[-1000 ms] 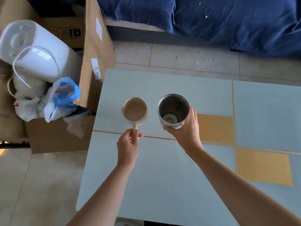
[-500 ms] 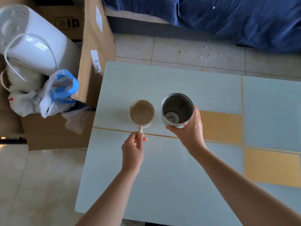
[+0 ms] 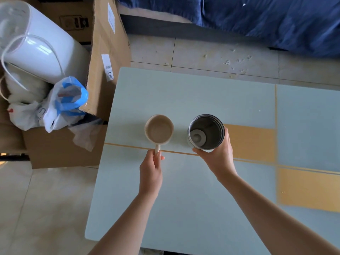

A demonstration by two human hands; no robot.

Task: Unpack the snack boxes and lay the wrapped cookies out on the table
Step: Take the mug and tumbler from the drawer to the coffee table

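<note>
Both bare forearms reach up from the lower edge toward 12 o'clock, converging slightly. The left hand (image 3: 151, 172) sits back-up, its fingers and thumb curled and pinching the handle of a cream mug (image 3: 159, 129) that lies at its 12 o'clock. The right hand (image 3: 219, 159), at 3 o'clock of the left, wraps a steel tumbler (image 3: 206, 132) from the 5 o'clock side, thumb along the near rim, fingers curled round the right wall. The right forearm slants from 5 o'clock, the left from 7 o'clock

Home: bedding (image 3: 266, 21), tiled floor (image 3: 211, 56)
</note>
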